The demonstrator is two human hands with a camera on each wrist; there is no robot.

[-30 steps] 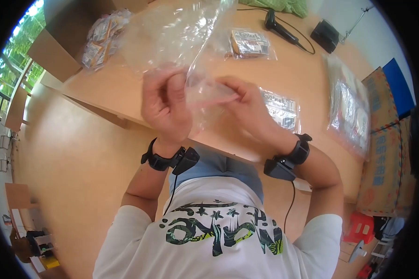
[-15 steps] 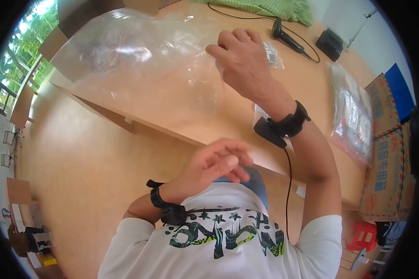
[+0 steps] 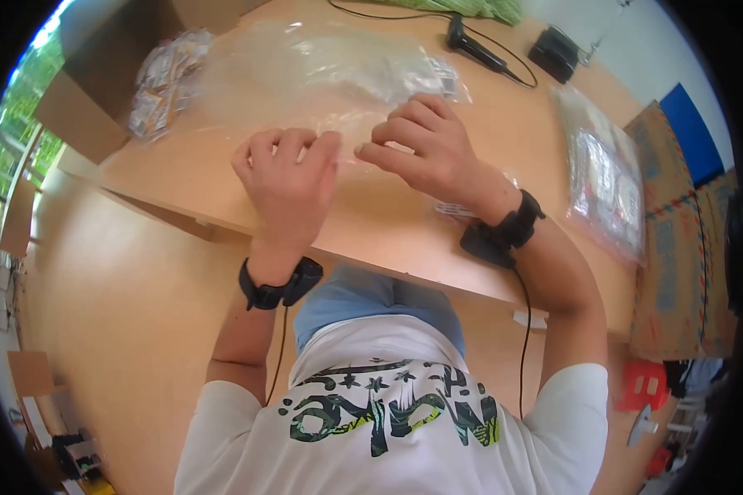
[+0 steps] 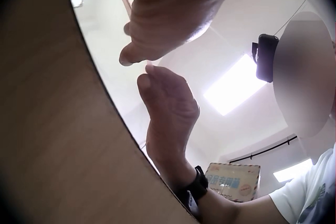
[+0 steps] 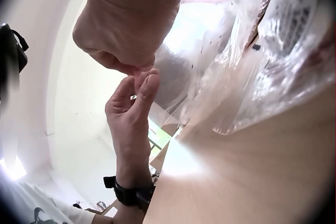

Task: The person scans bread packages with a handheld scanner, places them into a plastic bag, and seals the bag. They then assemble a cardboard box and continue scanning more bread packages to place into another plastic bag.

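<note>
A large clear plastic bag (image 3: 305, 74) spreads over the table from between my hands toward the back. My left hand (image 3: 289, 181) pinches its near edge, fingers bent. Close on the right, my right hand (image 3: 429, 153) pinches the same edge, back of the hand up. A thin pinkish strip of the edge shows between them. From the right wrist view, the fingertips of the left hand (image 5: 131, 108) and right hand (image 5: 136, 24) nearly meet at this edge, and the bag (image 5: 210, 56) hangs loosely beyond. The left wrist view also shows the right hand (image 4: 170, 103) with bent fingers.
Wrapped packets (image 3: 169, 82) lie at the left beside an open cardboard box (image 3: 99, 91). Another packet (image 3: 450, 78) sits by the bag's right end. A barcode scanner (image 3: 479, 54) with its cable lies at the back; a stack of bagged packets (image 3: 603, 173) is at right.
Half a second ago the right hand was farther forward and the left was off the bag near the body. Now both are together at the near edge, and the bag lies flatter.
</note>
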